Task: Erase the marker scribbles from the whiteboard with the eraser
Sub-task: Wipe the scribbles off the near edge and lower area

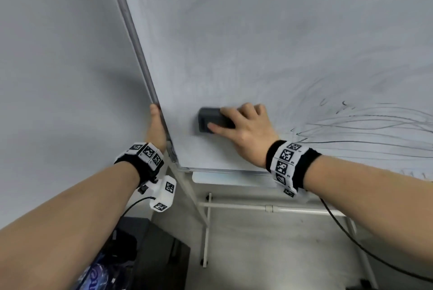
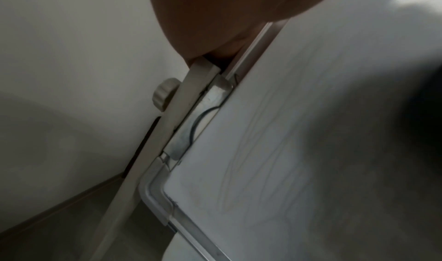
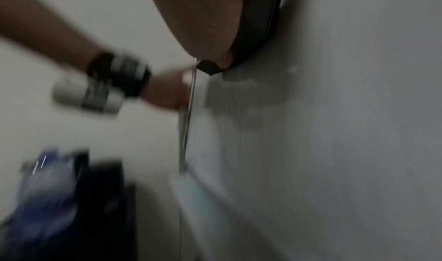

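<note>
A dark grey eraser (image 1: 207,122) lies flat against the whiteboard (image 1: 257,31) near its lower left corner. My right hand (image 1: 243,129) grips it, thumb below and fingers on top. Dark marker scribbles (image 1: 365,123) run across the board to the right of that hand. In the blurred right wrist view the eraser (image 3: 257,30) shows under my palm, pressed on the board. My left hand (image 1: 156,129) holds the board's left frame edge (image 1: 138,50), its fingers hidden behind it. The left wrist view shows my palm (image 2: 215,19) on the frame above the corner bracket (image 2: 203,117).
The whiteboard stands on a white metal stand (image 1: 206,226) with a tray (image 1: 234,178) under its lower edge. A grey wall (image 1: 58,67) is at the left. Dark bags and a blue packet (image 1: 98,273) lie on the floor at lower left. A black cable (image 1: 365,250) trails from my right wrist.
</note>
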{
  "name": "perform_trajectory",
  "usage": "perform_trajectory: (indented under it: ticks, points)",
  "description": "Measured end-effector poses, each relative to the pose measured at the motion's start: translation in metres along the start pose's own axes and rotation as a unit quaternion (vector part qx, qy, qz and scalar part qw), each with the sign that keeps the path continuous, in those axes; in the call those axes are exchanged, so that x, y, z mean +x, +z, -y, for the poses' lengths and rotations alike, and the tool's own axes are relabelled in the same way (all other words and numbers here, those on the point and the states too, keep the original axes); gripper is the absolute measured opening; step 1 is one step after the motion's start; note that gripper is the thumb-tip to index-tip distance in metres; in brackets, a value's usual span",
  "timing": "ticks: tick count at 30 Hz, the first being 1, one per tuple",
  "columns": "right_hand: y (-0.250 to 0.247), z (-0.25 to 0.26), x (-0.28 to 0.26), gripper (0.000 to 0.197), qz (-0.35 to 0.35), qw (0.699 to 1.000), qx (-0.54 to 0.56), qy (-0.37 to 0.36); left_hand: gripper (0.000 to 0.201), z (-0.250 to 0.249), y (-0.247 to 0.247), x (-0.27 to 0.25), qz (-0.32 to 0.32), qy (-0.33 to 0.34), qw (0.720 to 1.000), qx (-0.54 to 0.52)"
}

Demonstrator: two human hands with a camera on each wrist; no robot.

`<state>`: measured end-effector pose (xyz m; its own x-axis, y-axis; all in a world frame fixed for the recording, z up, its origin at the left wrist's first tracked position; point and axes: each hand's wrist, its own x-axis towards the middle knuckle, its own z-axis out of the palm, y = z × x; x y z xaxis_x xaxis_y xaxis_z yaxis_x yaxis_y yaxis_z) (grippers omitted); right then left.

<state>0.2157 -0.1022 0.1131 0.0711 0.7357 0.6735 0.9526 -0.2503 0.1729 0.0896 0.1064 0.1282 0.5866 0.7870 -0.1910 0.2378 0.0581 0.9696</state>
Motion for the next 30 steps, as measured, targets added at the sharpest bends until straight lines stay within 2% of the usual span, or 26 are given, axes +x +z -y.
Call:
perform_trajectory:
  ticks: [2,4,6,9,11,13,15,17,18,20,21,23,24,25,26,28,29,30]
  points:
    - [0.024,0.005,-0.048,0.056,0.099,0.991,-0.023,-0.088,0.071,-0.005,0.002,-0.006,0.006,0.001,1.000,0.001]
    - [0.028,0.004,-0.067,0.053,0.144,0.982,-0.035,-0.119,0.070,-0.006,0.003,-0.009,0.009,-0.006,1.000,0.002]
    - [0.019,-0.001,-0.045,0.056,0.112,0.987,-0.033,-0.111,0.072,-0.011,0.006,-0.012,0.000,0.013,1.000,-0.006]
    - [-0.012,-0.011,0.026,0.060,-0.005,0.999,-0.024,-0.025,0.097,0.005,0.001,0.008,-0.019,0.024,0.999,-0.018]
    - [-0.017,-0.011,0.042,0.058,-0.044,0.999,-0.029,0.016,0.098,0.014,-0.001,0.017,-0.020,0.028,0.999,-0.004]
    - [0.002,-0.003,0.014,0.059,0.005,0.999,-0.022,-0.031,0.087,0.004,0.002,0.005,-0.021,0.022,1.000,0.007]
    - [0.026,0.009,-0.036,0.053,0.100,0.988,-0.030,-0.111,0.078,-0.006,0.004,-0.006,-0.023,0.020,1.000,0.001]
    - [0.027,0.011,-0.054,0.052,0.151,0.980,-0.046,-0.125,0.073,-0.005,0.003,-0.006,-0.022,0.027,0.999,0.003]
    - [0.021,0.007,-0.043,0.055,0.125,0.985,-0.043,-0.108,0.080,-0.002,0.002,-0.003,-0.028,0.027,0.999,0.003]
    - [-0.009,-0.007,0.005,0.057,0.006,0.999,-0.029,-0.029,0.103,0.012,-0.004,0.012,-0.044,0.026,0.999,0.003]
    - [-0.028,-0.017,0.029,0.055,-0.055,0.998,-0.026,0.017,0.106,0.023,-0.008,0.025,-0.047,0.022,0.999,0.005]
    - [-0.050,-0.036,0.046,0.048,-0.124,0.989,-0.027,0.077,0.101,0.014,-0.001,0.013,-0.058,0.013,0.998,0.021]
    - [-0.049,-0.038,0.035,0.047,-0.132,0.988,-0.029,0.072,0.097,0.007,0.003,0.005,-0.077,0.009,0.997,0.016]
    - [-0.041,-0.037,0.011,0.048,-0.108,0.993,-0.031,0.045,0.094,0.001,0.006,-0.003,-0.098,0.006,0.995,0.007]
    - [-0.028,-0.036,-0.023,0.052,-0.054,0.998,-0.036,0.004,0.090,0.000,0.009,-0.006,-0.123,0.001,0.992,0.013]
    - [-0.007,-0.036,-0.098,0.059,0.093,0.991,-0.052,-0.081,0.085,0.003,0.012,-0.005,-0.162,-0.005,0.986,0.034]
    - [-0.005,-0.041,-0.123,0.061,0.144,0.983,-0.065,-0.099,0.085,0.004,0.014,-0.004,-0.171,-0.008,0.984,0.040]
    - [-0.013,-0.048,-0.132,0.062,0.163,0.979,-0.067,-0.102,0.084,0.002,0.017,-0.005,-0.180,-0.005,0.982,0.050]
